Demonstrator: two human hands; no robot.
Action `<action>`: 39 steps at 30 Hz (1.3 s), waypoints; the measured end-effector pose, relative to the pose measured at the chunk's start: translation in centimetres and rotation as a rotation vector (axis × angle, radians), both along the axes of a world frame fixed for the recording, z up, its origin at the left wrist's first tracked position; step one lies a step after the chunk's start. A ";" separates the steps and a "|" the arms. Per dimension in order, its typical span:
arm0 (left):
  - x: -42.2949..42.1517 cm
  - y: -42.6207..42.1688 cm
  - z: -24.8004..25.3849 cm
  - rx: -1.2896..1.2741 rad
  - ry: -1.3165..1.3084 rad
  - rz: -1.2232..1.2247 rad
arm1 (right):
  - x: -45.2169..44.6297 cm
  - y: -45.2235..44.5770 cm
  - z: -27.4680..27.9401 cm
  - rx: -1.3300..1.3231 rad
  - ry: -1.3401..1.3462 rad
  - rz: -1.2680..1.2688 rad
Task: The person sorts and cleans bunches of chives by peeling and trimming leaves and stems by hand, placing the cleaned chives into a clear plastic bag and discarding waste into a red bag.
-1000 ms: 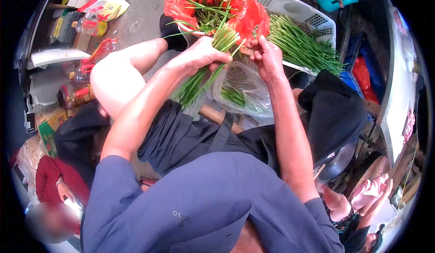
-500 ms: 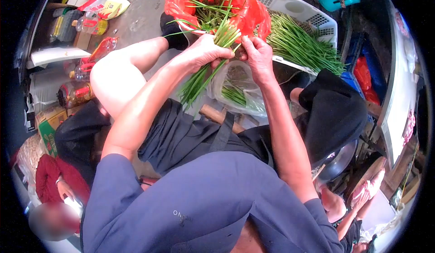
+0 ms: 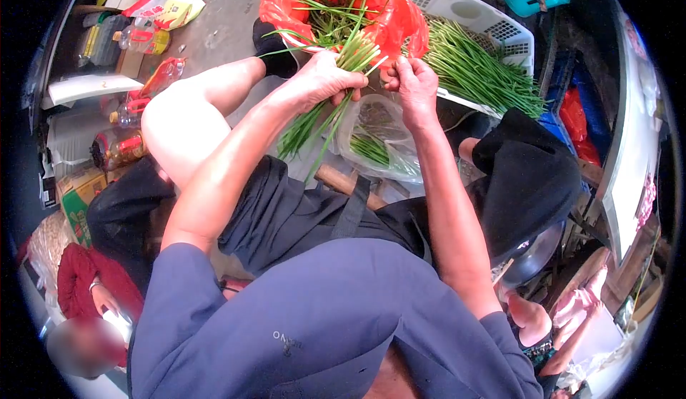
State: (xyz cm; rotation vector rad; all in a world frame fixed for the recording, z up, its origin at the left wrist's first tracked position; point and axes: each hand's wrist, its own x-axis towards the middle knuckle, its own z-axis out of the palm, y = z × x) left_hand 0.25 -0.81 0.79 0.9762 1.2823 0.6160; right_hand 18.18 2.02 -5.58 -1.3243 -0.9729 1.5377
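My left hand [image 3: 325, 81] is wrapped round a bunch of garlic chives [image 3: 355, 54], pale cut ends upward and green leaves hanging below. To its right, my right hand [image 3: 413, 86] has thumb and curled fingers pinched together, a small gap from the bunch. Whatever those fingertips hold, if anything, is too small to make out. Just beyond the hands stands a red plastic bag [image 3: 289, 6] with loose green and brownish trimmings [image 3: 336, 23] in it. Below the hands is a clear plastic bag [image 3: 400, 159] with some short green stalks [image 3: 369, 149].
A white plastic basket [image 3: 457, 6] at the back right bears a large heap of chives [image 3: 486, 70]. Bottles [image 3: 143, 39] and a cardboard box [image 3: 71, 191] line the left side. A person in a red sleeve [image 3: 75, 274] sits lower left; another person's arm [image 3: 568, 349] shows lower right.
My right hand has drawn slightly away to the right from the bunch. My left hand keeps its hold nearly in place. The person at the lower right has shifted their arm.
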 end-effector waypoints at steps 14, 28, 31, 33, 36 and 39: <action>-0.5 0.2 -1.2 -0.064 -0.132 0.002 | -1.4 -0.5 0.4 0.047 -0.086 0.244; -1.0 0.3 -0.6 -0.209 -0.297 0.049 | -1.1 0.2 0.6 0.022 0.009 0.056; -1.2 0.3 -0.8 -0.207 -0.292 0.050 | -1.6 -0.2 1.0 -0.025 0.082 0.066; -1.1 0.3 -0.9 -0.205 -0.292 0.051 | -1.8 -0.3 1.0 0.013 0.061 0.143; -1.0 0.3 -0.9 -0.210 -0.316 0.047 | -2.0 -0.3 0.7 0.049 -0.056 0.207; -1.3 0.5 -0.8 -0.208 -0.289 0.031 | -2.2 -0.1 0.7 0.086 -0.123 0.215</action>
